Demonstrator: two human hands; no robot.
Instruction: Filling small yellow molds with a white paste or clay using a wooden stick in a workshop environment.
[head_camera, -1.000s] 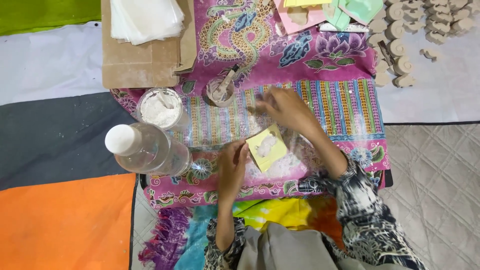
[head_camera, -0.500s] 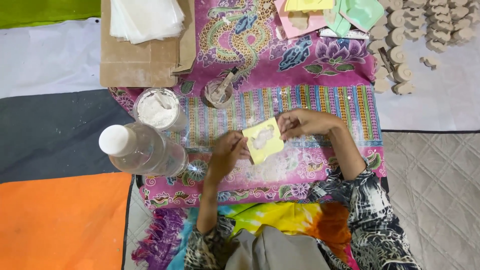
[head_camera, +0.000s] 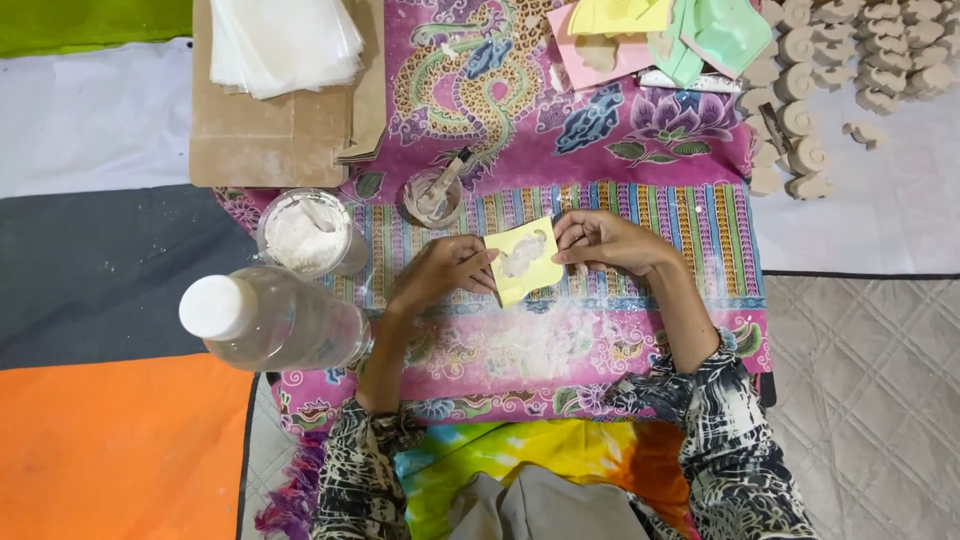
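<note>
A small yellow mould (head_camera: 524, 261) with white paste in its hollow is held over the patterned pink cloth (head_camera: 600, 130). My left hand (head_camera: 445, 270) grips its left edge and my right hand (head_camera: 600, 242) grips its right edge. White powder dusts the cloth just below the mould. A small cup with a stirring stick (head_camera: 435, 195) stands just beyond my left hand.
A tub of white powder (head_camera: 305, 235) and a clear bottle with a white cap (head_camera: 270, 320) stand at the left. A brown board with a stack of white sheets (head_camera: 285, 45) lies behind. Coloured moulds (head_camera: 650, 30) and several tan cast pieces (head_camera: 830, 60) lie at the back right.
My right hand has come down from above the cloth and taken the mould's right edge. The mould has moved up and away from me, now held level between both hands.
</note>
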